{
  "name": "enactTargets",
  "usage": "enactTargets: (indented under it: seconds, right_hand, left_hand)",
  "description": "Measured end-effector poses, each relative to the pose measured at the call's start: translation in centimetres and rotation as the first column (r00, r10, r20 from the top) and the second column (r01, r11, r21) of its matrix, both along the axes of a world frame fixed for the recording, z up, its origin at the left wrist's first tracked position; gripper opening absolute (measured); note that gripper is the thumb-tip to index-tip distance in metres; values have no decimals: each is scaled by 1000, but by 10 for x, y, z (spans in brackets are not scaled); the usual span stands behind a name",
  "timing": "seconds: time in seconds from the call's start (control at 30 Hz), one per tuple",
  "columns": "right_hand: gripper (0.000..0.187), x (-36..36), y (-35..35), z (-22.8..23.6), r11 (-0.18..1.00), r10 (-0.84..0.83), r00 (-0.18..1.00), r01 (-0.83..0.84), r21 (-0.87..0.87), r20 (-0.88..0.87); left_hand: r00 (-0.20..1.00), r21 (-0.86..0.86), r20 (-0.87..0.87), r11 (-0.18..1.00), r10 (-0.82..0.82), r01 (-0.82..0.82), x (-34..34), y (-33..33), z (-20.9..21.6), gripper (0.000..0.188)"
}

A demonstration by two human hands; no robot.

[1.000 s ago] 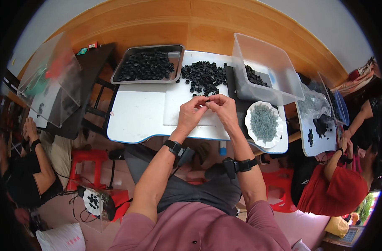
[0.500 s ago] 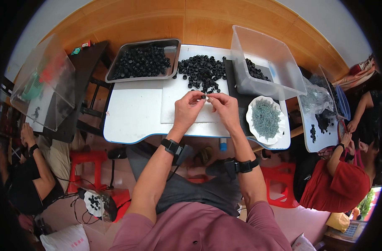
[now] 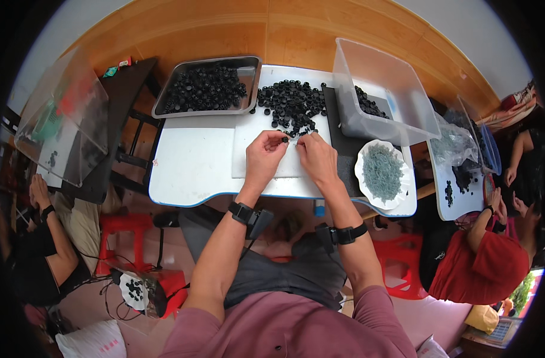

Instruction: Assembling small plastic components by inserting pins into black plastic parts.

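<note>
A small black round cap [image 3: 285,139] is pinched between the thumb and fingers of my left hand [image 3: 263,156]. My right hand [image 3: 318,157] is a short way to its right, fingers drawn together at the near edge of a pile of black caps [image 3: 290,101]. Whatever those fingertips may hold is too small to make out. Both hands are over a white board [image 3: 248,155] on the white table [image 3: 192,161]. Right of my right hand, a white scalloped dish [image 3: 364,190] holds a heap of thin grey-green pieces [image 3: 382,170].
A metal tray [image 3: 254,89] of black caps stands at the back left. At the back right is a clear plastic bin [image 3: 392,77] with more caps inside. A dark mat [image 3: 346,152] lies under it. People [image 3: 493,262] sit at tables to either side.
My hands, earlier fingertip to fingertip at a black cap, have parted slightly. The right fingertips now reach the pile's near edge, while the left still holds a cap.
</note>
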State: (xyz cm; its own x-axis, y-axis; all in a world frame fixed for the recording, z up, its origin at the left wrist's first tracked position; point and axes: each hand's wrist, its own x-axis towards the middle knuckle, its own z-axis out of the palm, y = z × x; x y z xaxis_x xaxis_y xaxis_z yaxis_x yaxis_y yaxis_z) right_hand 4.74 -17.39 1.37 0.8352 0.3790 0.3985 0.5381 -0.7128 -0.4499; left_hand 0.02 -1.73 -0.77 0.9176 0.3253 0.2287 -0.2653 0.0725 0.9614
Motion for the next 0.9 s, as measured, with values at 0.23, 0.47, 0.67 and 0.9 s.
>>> enactTargets:
  seconds: [0.23, 0.47, 0.67, 0.9]
  right_hand:
    - [7, -8, -5, -5, 885, 120, 978, -27, 464, -172]
    - [10, -8, -6, -9, 838, 167, 986, -142, 527, 1]
    - [10, -8, -6, -7, 848, 201, 980, -171, 503, -5]
    - [10, -9, -6, -7, 857, 196, 981, -171, 486, -1]
  left_hand:
    - [996, 185, -62, 982, 56, -44, -5, -6, 7, 19]
    - [995, 394, 13, 914, 102, -99, -3, -11, 9, 19]
    - [997, 404, 1, 912, 80, -73, -3, -10, 10, 19]
    - [993, 485, 73, 867, 93, -117, -6, -12, 9, 19]
